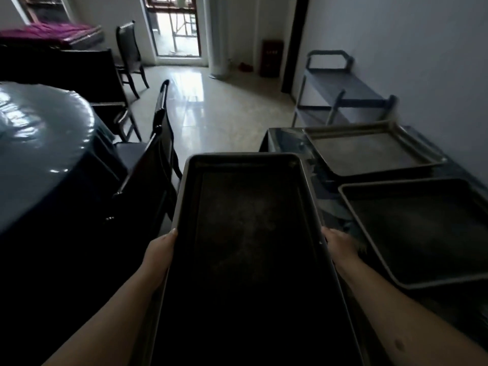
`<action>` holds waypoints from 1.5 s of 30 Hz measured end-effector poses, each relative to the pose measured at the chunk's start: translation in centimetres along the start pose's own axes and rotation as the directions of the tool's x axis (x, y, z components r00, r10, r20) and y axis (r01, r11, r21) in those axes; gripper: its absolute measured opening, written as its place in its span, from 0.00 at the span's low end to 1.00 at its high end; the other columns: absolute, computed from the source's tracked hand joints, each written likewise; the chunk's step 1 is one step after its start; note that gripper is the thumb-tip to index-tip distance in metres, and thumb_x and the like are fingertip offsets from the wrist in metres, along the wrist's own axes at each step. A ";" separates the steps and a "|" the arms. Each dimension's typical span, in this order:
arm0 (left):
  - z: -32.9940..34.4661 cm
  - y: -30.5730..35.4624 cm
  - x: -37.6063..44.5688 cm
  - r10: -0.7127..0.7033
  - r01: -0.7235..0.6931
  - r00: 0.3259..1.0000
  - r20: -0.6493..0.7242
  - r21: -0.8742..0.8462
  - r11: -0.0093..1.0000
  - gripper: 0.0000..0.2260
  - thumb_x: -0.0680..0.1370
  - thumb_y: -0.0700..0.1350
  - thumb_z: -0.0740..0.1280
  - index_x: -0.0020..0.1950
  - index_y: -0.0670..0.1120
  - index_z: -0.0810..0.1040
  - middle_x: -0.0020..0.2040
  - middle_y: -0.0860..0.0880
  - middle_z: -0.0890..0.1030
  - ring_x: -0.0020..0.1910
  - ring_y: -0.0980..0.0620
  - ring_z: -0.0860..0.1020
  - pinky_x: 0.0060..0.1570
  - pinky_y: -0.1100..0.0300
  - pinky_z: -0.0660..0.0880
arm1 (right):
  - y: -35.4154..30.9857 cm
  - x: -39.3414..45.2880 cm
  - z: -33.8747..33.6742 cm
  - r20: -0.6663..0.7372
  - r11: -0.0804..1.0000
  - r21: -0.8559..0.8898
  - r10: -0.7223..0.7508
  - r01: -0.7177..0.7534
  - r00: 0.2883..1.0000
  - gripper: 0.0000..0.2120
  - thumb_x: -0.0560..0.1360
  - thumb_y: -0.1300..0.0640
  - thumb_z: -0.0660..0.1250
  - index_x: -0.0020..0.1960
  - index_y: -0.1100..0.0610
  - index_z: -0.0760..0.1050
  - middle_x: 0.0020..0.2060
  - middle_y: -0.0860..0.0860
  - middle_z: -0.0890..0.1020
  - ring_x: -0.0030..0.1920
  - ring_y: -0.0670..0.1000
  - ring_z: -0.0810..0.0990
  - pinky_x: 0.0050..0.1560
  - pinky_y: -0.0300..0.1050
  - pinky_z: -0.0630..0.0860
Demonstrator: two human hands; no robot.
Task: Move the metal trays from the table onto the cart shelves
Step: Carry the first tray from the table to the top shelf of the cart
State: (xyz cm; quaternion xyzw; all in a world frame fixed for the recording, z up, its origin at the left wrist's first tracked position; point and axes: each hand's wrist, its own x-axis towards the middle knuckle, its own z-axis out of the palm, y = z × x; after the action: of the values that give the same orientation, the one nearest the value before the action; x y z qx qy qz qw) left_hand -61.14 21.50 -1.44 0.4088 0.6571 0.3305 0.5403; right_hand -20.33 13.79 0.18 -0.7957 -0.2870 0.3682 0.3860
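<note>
While both hands grip it, the metal tray (250,233) looks dark, rimmed.

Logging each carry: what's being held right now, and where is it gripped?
One metal tray, held by its two long side edges: left hand on the left rim, right hand on the right rim.

open floor (211,112) ahead, chair (155,154) left, table (285,138) right
</note>
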 end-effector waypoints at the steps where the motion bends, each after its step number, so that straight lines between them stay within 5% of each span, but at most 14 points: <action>1: -0.6 0.3 1.0 0.002 -0.002 1.000 0.004 -0.008 1.000 0.20 0.80 0.58 0.65 0.49 0.43 0.87 0.45 0.40 0.87 0.46 0.39 0.86 0.54 0.38 0.80 | -0.7 0.7 1.1 0.011 1.000 -0.015 -0.015 0.015 1.000 0.17 0.80 0.52 0.60 0.56 0.64 0.78 0.48 0.56 0.80 0.51 0.58 0.78 0.46 0.43 0.69; 4: -2.2 2.4 4.2 0.021 -0.021 1.000 -0.009 0.012 1.000 0.19 0.82 0.55 0.63 0.50 0.41 0.86 0.45 0.39 0.87 0.46 0.37 0.85 0.55 0.37 0.80 | -2.9 2.7 3.7 0.047 0.999 -0.037 0.005 -0.004 0.999 0.18 0.81 0.52 0.58 0.42 0.64 0.77 0.41 0.61 0.79 0.46 0.61 0.78 0.38 0.47 0.67; 6: -2.9 3.9 6.0 0.033 -0.033 0.999 -0.010 0.031 0.999 0.19 0.83 0.54 0.62 0.51 0.41 0.86 0.44 0.39 0.87 0.45 0.37 0.85 0.55 0.38 0.80 | -4.0 3.9 5.1 0.018 1.000 -0.029 0.013 -0.012 1.000 0.21 0.81 0.53 0.59 0.43 0.70 0.76 0.42 0.67 0.78 0.46 0.64 0.78 0.39 0.49 0.66; 14: -2.7 7.2 13.9 0.000 0.003 0.999 -0.047 0.063 0.998 0.19 0.83 0.53 0.62 0.46 0.42 0.85 0.44 0.39 0.86 0.44 0.38 0.85 0.51 0.42 0.81 | -7.8 10.0 9.3 -0.015 0.998 0.018 0.057 -0.056 0.998 0.17 0.80 0.52 0.61 0.38 0.59 0.78 0.36 0.54 0.80 0.37 0.52 0.78 0.34 0.43 0.69; 24: 1.2 15.7 30.8 0.017 -0.004 0.992 -0.127 0.102 0.995 0.17 0.82 0.56 0.62 0.45 0.47 0.85 0.43 0.44 0.86 0.45 0.43 0.85 0.42 0.52 0.79 | -17.2 28.4 15.3 0.053 0.997 0.064 0.036 -0.039 0.998 0.18 0.78 0.47 0.61 0.50 0.61 0.81 0.47 0.59 0.83 0.48 0.60 0.82 0.55 0.58 0.78; 27: 2.4 19.7 35.3 0.032 -0.013 0.985 -0.171 0.112 0.994 0.18 0.83 0.54 0.62 0.42 0.45 0.83 0.43 0.42 0.85 0.45 0.41 0.83 0.42 0.52 0.78 | -21.4 33.9 16.7 0.053 0.999 0.038 0.018 -0.020 0.998 0.18 0.78 0.48 0.62 0.43 0.61 0.80 0.42 0.61 0.83 0.44 0.61 0.82 0.49 0.57 0.78; 32: 3.6 24.5 42.6 0.014 0.000 0.982 -0.188 0.077 0.997 0.20 0.83 0.53 0.61 0.49 0.38 0.84 0.48 0.37 0.85 0.49 0.38 0.83 0.56 0.41 0.79 | -27.3 42.0 19.2 0.095 1.000 0.025 0.010 -0.012 0.995 0.16 0.79 0.49 0.61 0.44 0.59 0.81 0.41 0.55 0.83 0.42 0.55 0.81 0.37 0.44 0.72; 38: 4.6 29.2 55.7 0.065 -0.038 0.980 -0.186 0.144 0.989 0.22 0.84 0.53 0.60 0.46 0.38 0.84 0.46 0.37 0.84 0.49 0.37 0.82 0.57 0.40 0.77 | -33.1 53.0 24.5 0.101 1.000 0.025 0.005 -0.008 0.995 0.18 0.80 0.49 0.61 0.47 0.63 0.80 0.44 0.61 0.83 0.45 0.60 0.81 0.47 0.50 0.74; 41: 4.6 33.0 63.8 0.101 -0.074 0.979 -0.177 0.151 0.986 0.20 0.83 0.53 0.61 0.40 0.43 0.83 0.40 0.42 0.83 0.44 0.41 0.81 0.50 0.47 0.77 | -37.1 58.8 27.4 0.063 0.999 0.035 -0.007 0.005 0.998 0.19 0.79 0.49 0.62 0.47 0.66 0.80 0.44 0.62 0.82 0.43 0.58 0.80 0.46 0.50 0.74; 45: 4.2 38.6 72.8 0.114 -0.087 0.981 -0.154 0.171 0.981 0.18 0.82 0.54 0.62 0.38 0.48 0.83 0.37 0.47 0.83 0.40 0.48 0.81 0.37 0.58 0.72 | -42.5 64.8 30.2 0.016 1.000 0.003 0.013 -0.013 1.000 0.21 0.78 0.46 0.61 0.56 0.63 0.79 0.52 0.62 0.81 0.53 0.63 0.79 0.61 0.59 0.73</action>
State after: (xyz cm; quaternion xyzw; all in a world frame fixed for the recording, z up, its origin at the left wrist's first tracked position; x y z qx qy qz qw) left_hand -56.01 103.83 -0.43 0.4562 0.7026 0.3347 0.4316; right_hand -15.52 96.83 -1.35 -0.7940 -0.2841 0.3775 0.3827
